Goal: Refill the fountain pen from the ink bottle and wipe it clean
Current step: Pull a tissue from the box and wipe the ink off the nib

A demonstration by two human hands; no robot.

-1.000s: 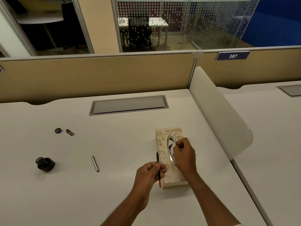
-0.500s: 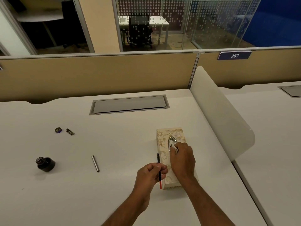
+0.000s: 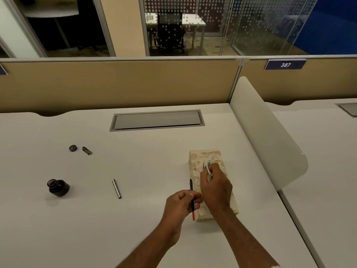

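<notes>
Head view: the left hand [image 3: 181,205] pinches the fountain pen [image 3: 191,185], whose long axis points away from the person, dark tip far, orange end near. Just to its right, the right hand [image 3: 216,188] pinches a tissue [image 3: 207,167] at the tissue box [image 3: 201,156] slot, so wiping likely needs only a short leftward carry. The ink bottle [image 3: 58,187] stands well left on the surface [image 3: 135,161].

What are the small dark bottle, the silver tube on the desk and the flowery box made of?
Ink bottle: likely dark glass, glossy, its rim catching light. Pen barrel: probably metal, silvery with a dull sheen. Tissue box: seemingly printed cardboard, matte, floral pattern, sharp folded edges.
</notes>
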